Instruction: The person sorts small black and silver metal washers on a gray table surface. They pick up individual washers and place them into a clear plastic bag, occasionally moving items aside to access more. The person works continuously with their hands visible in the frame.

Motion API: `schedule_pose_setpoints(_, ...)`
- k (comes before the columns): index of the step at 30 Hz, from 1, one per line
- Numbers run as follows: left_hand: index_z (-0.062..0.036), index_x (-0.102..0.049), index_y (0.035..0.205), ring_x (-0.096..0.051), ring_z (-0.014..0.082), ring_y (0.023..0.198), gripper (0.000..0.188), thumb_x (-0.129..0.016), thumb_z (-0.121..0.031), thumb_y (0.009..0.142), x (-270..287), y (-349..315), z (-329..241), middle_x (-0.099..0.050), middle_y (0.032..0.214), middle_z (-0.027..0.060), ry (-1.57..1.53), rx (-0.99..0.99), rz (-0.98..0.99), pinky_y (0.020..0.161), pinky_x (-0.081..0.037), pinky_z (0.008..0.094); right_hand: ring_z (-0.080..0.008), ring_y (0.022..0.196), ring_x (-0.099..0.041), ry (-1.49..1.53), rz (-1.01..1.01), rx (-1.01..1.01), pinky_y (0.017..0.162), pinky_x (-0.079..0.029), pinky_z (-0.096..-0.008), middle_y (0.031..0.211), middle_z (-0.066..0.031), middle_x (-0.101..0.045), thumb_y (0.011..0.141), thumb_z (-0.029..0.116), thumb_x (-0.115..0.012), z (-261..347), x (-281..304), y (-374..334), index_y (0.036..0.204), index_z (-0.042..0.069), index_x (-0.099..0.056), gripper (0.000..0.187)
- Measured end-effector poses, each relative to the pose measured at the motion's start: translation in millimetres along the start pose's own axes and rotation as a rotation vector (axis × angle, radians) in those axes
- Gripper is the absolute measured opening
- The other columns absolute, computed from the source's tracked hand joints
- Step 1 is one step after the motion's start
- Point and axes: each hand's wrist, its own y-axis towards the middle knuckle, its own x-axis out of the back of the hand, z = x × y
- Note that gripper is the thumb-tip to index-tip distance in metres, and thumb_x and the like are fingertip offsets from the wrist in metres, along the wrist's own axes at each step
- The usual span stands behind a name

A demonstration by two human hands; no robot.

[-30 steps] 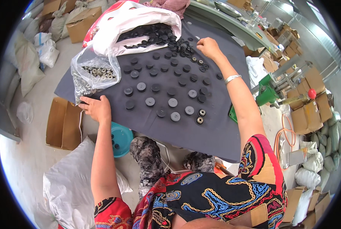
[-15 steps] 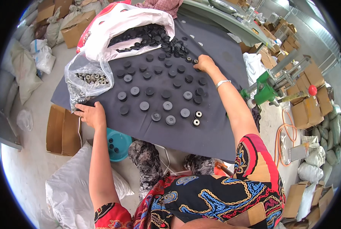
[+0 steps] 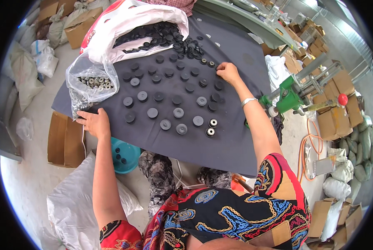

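My left hand (image 3: pixel 94 123) rests at the table's left edge with its fingers stretched out. They touch the lower end of a clear plastic bag (image 3: pixel 76 98) that holds small metal bushings (image 3: pixel 97 82). Toward the far right my right hand (image 3: pixel 229 73) is on the dark cloth, its fingertips drawn together; what they pinch, if anything, is hidden. Just left of it sit two black round pieces with metal centres (image 3: pixel 211 64). Two more such pieces (image 3: pixel 210 132) stand near the front right. Between my hands, several black rubber discs (image 3: pixel 177 99) are spread out in loose rows.
A white and red sack (image 3: pixel 107 35) lies at the back, spilling black discs (image 3: pixel 153 37). To the right stands a green press (image 3: pixel 284 96) with a red-knobbed lever. Below the table's left edge are a cardboard box (image 3: pixel 61 143) and a turquoise basin (image 3: pixel 130 156).
My right hand has drawn back slightly, away from the metal-centred piece it was touching. My left hand stays by the bag's lower end. The whole view has shifted a little.
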Motion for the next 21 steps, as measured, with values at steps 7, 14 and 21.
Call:
schedule_pose_setpoints(7,0.0032,-0.012,0.144,-0.033,0.0513,0.127,0.088,-0.057,-0.032,0.078,-1.3,2.1,0.5,-0.016,0.144,0.0373,0.003,0.004,-0.002,0.104,-0.035,0.047,-0.0302,0.088,-0.064,-0.265,0.118,0.073,0.08,-0.049,-0.037,0.091,-0.0187,-0.067,0.066,0.014,-0.069,-9.2,4.0,-12.0,0.095,0.001,-0.068,0.032)
schedule_pose_setpoints(14,0.0029,-0.011,0.145,-0.031,0.0503,0.128,0.089,-0.058,-0.032,0.078,5.2,-2.8,-6.7,-0.014,0.145,0.0361,-0.022,0.017,0.039,0.103,-0.035,0.0469,-0.029,0.086,-0.066,-0.339,0.204,0.154,0.079,-0.05,-0.0356,0.091,-0.0189,-0.068,0.069,0.013,-0.068,-6.5,10.4,-6.5,0.101,-0.002,-0.066,0.036)
schedule_pose_setpoints(21,0.0027,-0.011,0.145,-0.029,0.0491,0.13,0.088,-0.058,-0.031,0.078,5.1,-0.7,-3.3,-0.014,0.145,0.0356,-0.02,0.023,0.034,0.105,-0.034,0.0467,-0.0314,0.085,-0.065,-0.254,0.12,0.213,0.077,-0.05,-0.0362,0.088,-0.0199,-0.067,0.068,0.013,-0.067,11.4,11.9,7.4,0.099,-0.002,-0.067,0.034)
